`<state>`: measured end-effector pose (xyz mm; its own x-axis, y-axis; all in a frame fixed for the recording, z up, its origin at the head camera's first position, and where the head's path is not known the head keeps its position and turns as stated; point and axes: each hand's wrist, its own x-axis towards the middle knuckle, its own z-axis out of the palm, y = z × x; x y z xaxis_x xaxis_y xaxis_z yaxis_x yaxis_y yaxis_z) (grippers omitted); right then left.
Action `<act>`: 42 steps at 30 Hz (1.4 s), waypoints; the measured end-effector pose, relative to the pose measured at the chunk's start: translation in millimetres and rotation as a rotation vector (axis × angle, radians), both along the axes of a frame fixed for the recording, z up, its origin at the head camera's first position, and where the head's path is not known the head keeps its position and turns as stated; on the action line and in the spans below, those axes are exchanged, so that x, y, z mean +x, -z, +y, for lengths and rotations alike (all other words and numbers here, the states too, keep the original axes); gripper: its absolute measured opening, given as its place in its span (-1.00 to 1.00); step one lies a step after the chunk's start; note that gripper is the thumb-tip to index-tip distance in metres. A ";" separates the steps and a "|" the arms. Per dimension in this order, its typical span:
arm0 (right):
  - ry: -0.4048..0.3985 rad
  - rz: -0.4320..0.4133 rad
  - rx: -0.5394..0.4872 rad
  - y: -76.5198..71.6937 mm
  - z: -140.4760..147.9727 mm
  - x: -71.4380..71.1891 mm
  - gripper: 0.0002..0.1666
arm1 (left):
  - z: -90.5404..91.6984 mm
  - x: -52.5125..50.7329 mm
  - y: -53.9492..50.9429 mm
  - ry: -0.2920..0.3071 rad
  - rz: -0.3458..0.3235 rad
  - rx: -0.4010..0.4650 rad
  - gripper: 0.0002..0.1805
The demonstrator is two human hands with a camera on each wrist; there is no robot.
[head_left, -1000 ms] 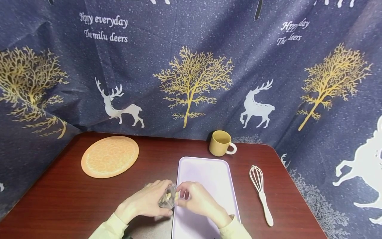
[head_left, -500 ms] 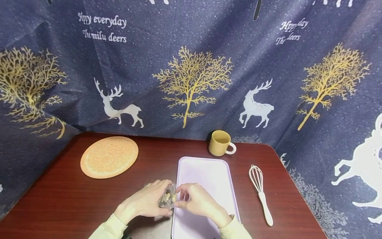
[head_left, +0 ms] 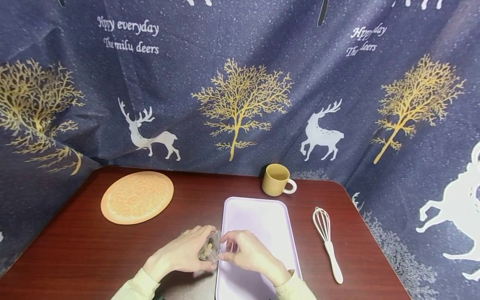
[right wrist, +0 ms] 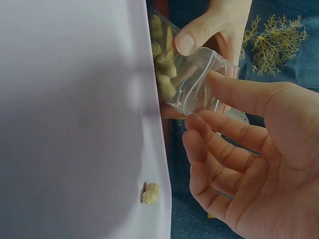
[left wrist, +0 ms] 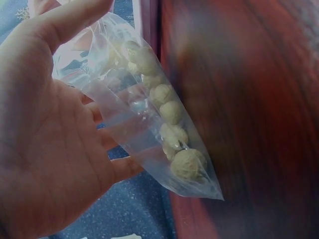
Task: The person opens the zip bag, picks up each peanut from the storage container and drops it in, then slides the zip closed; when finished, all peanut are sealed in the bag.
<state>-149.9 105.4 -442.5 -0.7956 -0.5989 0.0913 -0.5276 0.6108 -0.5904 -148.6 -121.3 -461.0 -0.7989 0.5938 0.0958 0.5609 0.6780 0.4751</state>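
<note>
A clear zip bag (left wrist: 134, 112) of unshelled peanuts (left wrist: 171, 112) is in my left hand (head_left: 187, 251), whose thumb lies across it at the left side of the lilac tray (head_left: 258, 216). In the left wrist view the peanuts lie in a row along the bag's lower edge. My right hand (head_left: 245, 250) pinches the zip edge of the bag's mouth between thumb and forefinger, its other fingers loosely bent. One peanut (right wrist: 150, 193) lies on the tray by its rim in the right wrist view. The right hand hides that spot in the head view.
A yellow mug (head_left: 276, 180) with a white handle stands behind the tray. To the right lies a white-handled whisk (head_left: 328, 246). An orange round placemat (head_left: 138, 197) is at the back left of the dark red table (head_left: 97, 254). A patterned cloth hangs behind.
Peanuts seen near the bag's mouth in the earlier frames no longer show there; those visible sit deeper in the bag. Both hands keep nearly the same place.
</note>
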 end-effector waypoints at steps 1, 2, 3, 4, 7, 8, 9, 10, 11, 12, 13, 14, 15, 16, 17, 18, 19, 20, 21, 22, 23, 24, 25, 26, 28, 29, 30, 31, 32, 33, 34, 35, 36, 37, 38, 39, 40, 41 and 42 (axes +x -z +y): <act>0.000 0.000 0.001 0.2 0.1 -0.2 -0.69 | -0.1 0.0 0.0 0.000 0.000 0.000 -0.23; 0.001 0.001 0.001 0.4 0.2 -0.5 -0.69 | -0.2 -0.1 0.1 0.000 0.000 0.000 -0.22; 0.003 0.001 0.001 0.5 0.3 -0.7 -0.69 | -0.2 -0.3 0.2 0.001 0.000 -0.001 -0.22; 0.003 0.001 0.001 0.6 0.4 -1.0 -0.69 | -0.3 -0.5 0.3 0.000 -0.002 -0.002 -0.22; 0.004 0.005 -0.001 0.8 0.8 -1.7 -0.70 | -0.4 -1.1 0.8 -0.001 -0.007 -0.005 -0.21; 0.003 0.005 -0.002 0.9 0.9 -1.9 -0.70 | -0.4 -1.2 0.9 -0.002 -0.009 -0.006 -0.20; 0.001 0.005 -0.003 1.0 1.1 -2.1 -0.70 | -0.4 -1.4 1.2 -0.002 -0.009 -0.006 -0.20; 0.002 0.002 -0.005 1.1 1.3 -2.4 -0.70 | -0.4 -1.5 1.4 -0.002 -0.009 -0.006 -0.20; 0.003 0.000 -0.007 0.6 1.7 -2.4 -0.69 | -0.4 -1.6 1.6 -0.002 -0.008 -0.006 -0.19; 0.004 -0.002 -0.009 0.1 2.3 -2.5 -0.69 | -0.3 -1.6 1.9 -0.001 -0.004 -0.006 -0.19; 0.003 -0.004 -0.014 -0.2 2.8 -3.0 -0.69 | -0.4 -1.4 2.2 -0.002 -0.002 -0.006 -0.19; 0.004 -0.003 -0.017 -0.7 3.6 -3.6 -0.68 | -0.5 -1.3 2.4 -0.001 -0.001 -0.005 -0.19; 0.005 -0.005 -0.022 -1.4 4.6 -4.3 -0.68 | -0.6 -1.2 2.6 -0.002 0.000 -0.005 -0.19; 0.008 -0.004 -0.027 -2.1 5.9 -5.3 -0.68 | -0.7 -1.0 2.7 -0.003 -0.002 -0.005 -0.19; 0.009 -0.001 -0.031 -3.1 7.5 -6.2 -0.68 | -0.7 -0.8 2.6 -0.003 -0.004 -0.005 -0.20; 0.011 0.003 -0.036 -3.5 9.3 -7.6 -0.68 | -0.8 -0.8 2.5 -0.003 -0.007 -0.003 -0.20; 0.014 0.009 -0.042 -4.1 11.2 -8.9 -0.68 | -0.9 -0.7 2.3 -0.005 -0.013 -0.002 -0.20; 0.020 0.013 -0.045 -4.9 13.4 -10.0 -0.68 | -0.9 -0.7 2.2 -0.006 -0.017 -0.002 -0.20; 0.026 0.016 -0.051 -5.6 15.7 -11.3 -0.68 | -1.0 -0.7 2.0 -0.006 -0.021 -0.001 -0.20; 0.034 0.020 -0.057 -6.3 18.3 -12.6 -0.68 | -1.0 -0.8 1.7 -0.006 -0.026 0.001 -0.20; 0.042 0.022 -0.066 -7.1 21.0 -13.9 -0.68 | -1.0 -0.9 1.5 -0.006 -0.029 0.002 -0.19; 0.049 0.025 -0.074 -7.7 23.8 -15.6 -0.68 | -1.1 -1.0 1.3 -0.006 -0.033 0.003 -0.19; 0.055 0.026 -0.082 -8.3 26.6 -17.5 -0.68 | -1.1 -1.0 1.0 -0.006 -0.037 0.002 -0.19; 0.059 0.028 -0.091 -8.7 29.5 -19.7 -0.69 | -1.2 -1.1 0.9 -0.005 -0.040 0.001 -0.18; 0.057 0.029 -0.106 -8.7 35.3 -24.9 -0.68 | -1.2 -1.4 0.6 -0.005 -0.046 0.001 -0.18; 0.051 0.028 -0.113 -8.1 38.3 -27.8 -0.68 | -1.1 -1.6 0.5 -0.004 -0.047 0.000 -0.18; 0.040 0.028 -0.114 -7.1 41.1 -30.9 -0.67 | -0.9 -1.7 0.5 -0.004 -0.049 -0.001 -0.18; 0.024 0.028 -0.115 -5.6 43.9 -34.1 -0.65 | -0.9 -1.8 0.5 -0.005 -0.050 -0.003 -0.18; 0.005 0.029 -0.114 -3.9 46.5 -37.2 -0.63 | -0.8 -1.9 0.7 -0.005 -0.052 -0.003 -0.18; -0.020 0.028 -0.113 -1.9 48.9 -40.4 -0.62 | -0.7 -1.9 0.9 -0.006 -0.054 -0.003 -0.18; -0.044 0.028 -0.111 0.3 51.2 -43.4 -0.60 | -0.6 -1.9 1.1 -0.006 -0.057 -0.004 -0.18; -0.071 0.027 -0.109 2.6 53.3 -46.3 -0.58 | -0.5 -1.8 1.4 -0.006 -0.059 -0.004 -0.18; -0.099 0.029 -0.106 4.5 55.2 -48.9 -0.56 | -0.5 -1.7 1.6 -0.005 -0.061 -0.004 -0.18; -0.124 0.027 -0.102 6.5 56.8 -51.2 -0.55 | -0.3 -1.6 1.9 -0.005 -0.063 -0.004 -0.18; -0.149 0.026 -0.096 8.1 58.2 -53.3 -0.54 | -0.2 -1.5 2.1 -0.004 -0.064 -0.004 -0.18; -0.173 0.026 -0.088 9.7 59.3 -55.2 -0.53 | -0.1 -1.3 2.2 -0.004 -0.065 -0.002 -0.18; -0.189 0.026 -0.074 11.0 60.1 -57.0 -0.53 | 0.1 -1.3 2.4 -0.003 -0.068 -0.001 -0.18; -0.204 0.023 -0.060 12.2 60.5 -58.3 -0.52 | 0.2 -1.2 2.5 -0.004 -0.069 0.000 -0.18; -0.215 0.022 -0.046 13.1 60.7 -59.5 -0.52 | 0.4 -1.2 2.5 -0.005 -0.071 0.001 -0.18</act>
